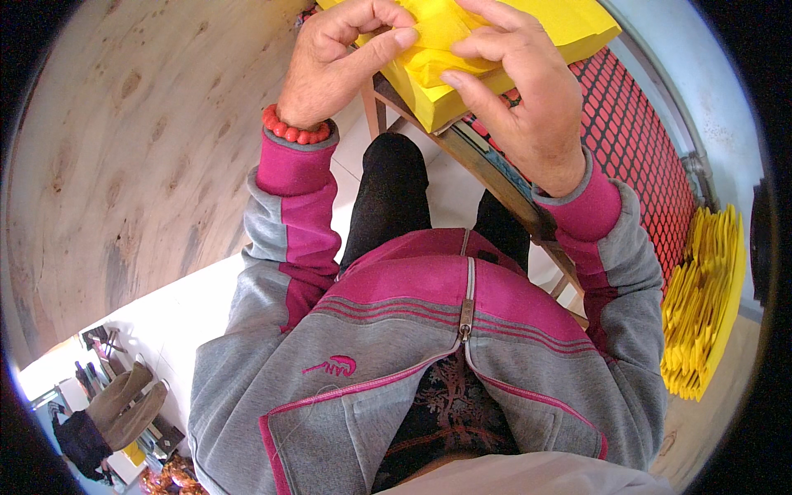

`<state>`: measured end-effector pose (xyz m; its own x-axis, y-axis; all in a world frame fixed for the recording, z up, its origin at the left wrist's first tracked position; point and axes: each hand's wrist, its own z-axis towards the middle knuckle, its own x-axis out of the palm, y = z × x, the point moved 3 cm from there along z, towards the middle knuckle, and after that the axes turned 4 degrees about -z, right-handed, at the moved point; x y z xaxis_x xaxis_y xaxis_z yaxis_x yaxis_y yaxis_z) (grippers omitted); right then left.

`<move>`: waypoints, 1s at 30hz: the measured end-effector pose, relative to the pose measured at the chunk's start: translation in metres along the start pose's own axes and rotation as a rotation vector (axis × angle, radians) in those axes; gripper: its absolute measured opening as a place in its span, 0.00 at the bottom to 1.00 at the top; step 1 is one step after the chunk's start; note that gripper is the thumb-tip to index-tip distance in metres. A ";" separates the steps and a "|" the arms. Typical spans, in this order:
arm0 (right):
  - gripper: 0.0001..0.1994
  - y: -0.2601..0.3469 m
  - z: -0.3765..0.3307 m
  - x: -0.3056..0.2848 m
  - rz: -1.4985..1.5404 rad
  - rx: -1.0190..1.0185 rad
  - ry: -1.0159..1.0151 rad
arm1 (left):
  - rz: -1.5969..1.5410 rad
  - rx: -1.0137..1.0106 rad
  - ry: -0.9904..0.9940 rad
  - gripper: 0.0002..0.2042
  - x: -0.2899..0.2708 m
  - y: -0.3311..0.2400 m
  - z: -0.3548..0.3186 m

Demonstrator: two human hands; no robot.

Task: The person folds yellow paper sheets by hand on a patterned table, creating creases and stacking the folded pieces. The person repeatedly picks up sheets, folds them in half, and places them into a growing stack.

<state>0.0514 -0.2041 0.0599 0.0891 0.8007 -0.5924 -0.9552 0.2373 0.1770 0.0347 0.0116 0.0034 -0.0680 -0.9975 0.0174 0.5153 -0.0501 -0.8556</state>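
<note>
Up at the top of the head view, both hands work on a piece of yellow paper point(436, 64), creased and partly folded. It lies over a thick stack of yellow paper point(569, 31). My left hand point(330, 66), with a red bead bracelet at the wrist, pinches the paper's left side between thumb and forefinger. From the right, my right hand point(532, 103) curls its thumb and fingers round the other side of the fold. The far end of the paper is cut off by the picture's upper edge.
A large wooden board point(140, 157) fills the left. Under the stack runs a wooden frame point(495, 173), with a red panel under black mesh point(631, 132) beyond it. A bundle of folded yellow paper point(701, 305) stands at right. Another person point(103, 412) is at lower left.
</note>
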 end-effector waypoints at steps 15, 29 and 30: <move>0.08 0.000 -0.001 0.005 0.094 0.101 0.039 | 0.047 0.055 0.049 0.03 0.002 -0.004 0.001; 0.07 -0.003 0.002 0.000 0.237 0.134 0.012 | 0.151 0.157 0.177 0.09 -0.004 -0.004 0.005; 0.07 -0.003 0.002 0.000 0.229 0.137 0.026 | 0.161 0.154 0.173 0.10 -0.009 -0.003 0.005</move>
<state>0.0547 -0.2036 0.0604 -0.1341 0.8284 -0.5438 -0.9024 0.1246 0.4124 0.0385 0.0202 0.0083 -0.1127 -0.9708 -0.2119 0.6540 0.0881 -0.7514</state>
